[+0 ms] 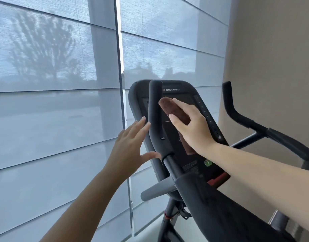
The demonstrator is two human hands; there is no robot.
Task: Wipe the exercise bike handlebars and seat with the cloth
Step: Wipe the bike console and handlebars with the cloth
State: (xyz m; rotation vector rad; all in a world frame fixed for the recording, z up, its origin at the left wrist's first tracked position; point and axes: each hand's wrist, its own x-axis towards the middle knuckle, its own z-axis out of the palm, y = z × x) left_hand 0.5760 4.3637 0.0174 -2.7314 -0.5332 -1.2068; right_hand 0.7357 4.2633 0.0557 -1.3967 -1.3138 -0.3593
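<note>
My right grip (194, 126) holds a folded brown cloth (174, 110) just right of the black padded upright handlebar (154, 109); left grip (131, 147), fingers spread and empty, just left.

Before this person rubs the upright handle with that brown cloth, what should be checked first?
1. Cloth held by right hand: ok.
2. Cloth touching left handlebar grip: cannot tell.
3. Left hand holding that grip steady: not ok, fingers spread open.
4. Right handlebar with nothing on it: ok.
5. Seat's condition: cannot tell, out of view.
</note>
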